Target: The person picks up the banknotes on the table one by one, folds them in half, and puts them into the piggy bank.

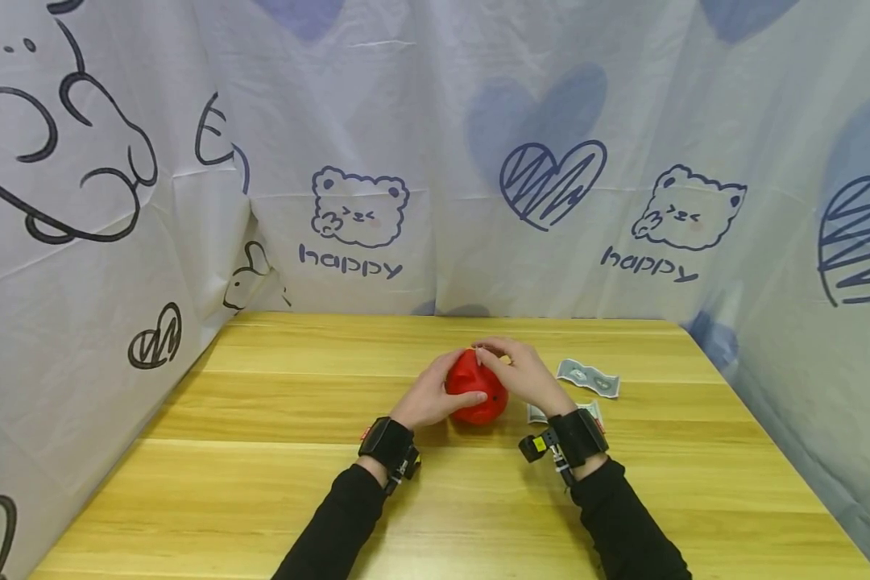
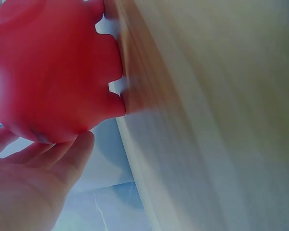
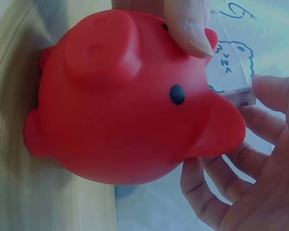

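Observation:
A red piggy bank [image 1: 471,403] stands on the wooden table, its snout [image 3: 98,50] and black eye [image 3: 177,94] visible in the right wrist view. My left hand [image 1: 435,395] grips it from the left, thumb across the head, fingers around the far side. Over its top, my right hand [image 1: 525,377] pinches a small folded paper note [image 3: 242,97] with dark print, upright at the pig's back behind the ears. The note's lower end is hidden behind an ear [image 3: 224,127]. In the left wrist view, the pig's short feet [image 2: 113,103] rest on the table.
Right of the pig lies a wavy green-grey banknote [image 1: 589,378]. Another banknote [image 1: 593,411] lies nearer, partly covered by the right wrist. Printed white cloth [image 1: 449,274] hangs along the table's back and sides. Each wrist wears a black strap [image 1: 387,443] with a small camera.

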### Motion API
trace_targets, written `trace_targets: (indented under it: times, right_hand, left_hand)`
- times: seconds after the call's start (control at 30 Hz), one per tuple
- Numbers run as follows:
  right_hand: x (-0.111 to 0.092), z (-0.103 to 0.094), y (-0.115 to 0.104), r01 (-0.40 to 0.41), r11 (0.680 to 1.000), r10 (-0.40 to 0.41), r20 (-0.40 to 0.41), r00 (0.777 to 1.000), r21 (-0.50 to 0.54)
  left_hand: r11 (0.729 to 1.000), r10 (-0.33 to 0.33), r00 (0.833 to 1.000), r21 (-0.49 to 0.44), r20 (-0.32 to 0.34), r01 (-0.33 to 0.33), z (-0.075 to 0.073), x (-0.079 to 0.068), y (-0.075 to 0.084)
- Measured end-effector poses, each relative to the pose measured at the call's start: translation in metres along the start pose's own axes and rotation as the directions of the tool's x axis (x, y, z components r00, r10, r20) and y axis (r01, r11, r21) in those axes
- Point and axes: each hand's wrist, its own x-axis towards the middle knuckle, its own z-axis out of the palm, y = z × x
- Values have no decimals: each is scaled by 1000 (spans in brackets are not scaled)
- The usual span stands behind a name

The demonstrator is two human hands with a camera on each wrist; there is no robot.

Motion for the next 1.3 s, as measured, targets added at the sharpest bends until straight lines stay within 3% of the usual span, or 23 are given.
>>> trace_targets:
  times: [0.6,0.9,1.3]
  right_hand:
    - [0,1,-4,1,1000,-1,-20,1000,8]
    - [0,4,-3,19,999,-21,-56,998,-36]
    - [2,9,-5,-47,997,41,-110,993,-58]
  left_hand:
    - [1000,-8,1000,10,17,7,2,3,-3]
    - [1000,-26,999,12,27,26,2,2,-2]
    - [1000,-27,999,11,33,27,2,2,-3]
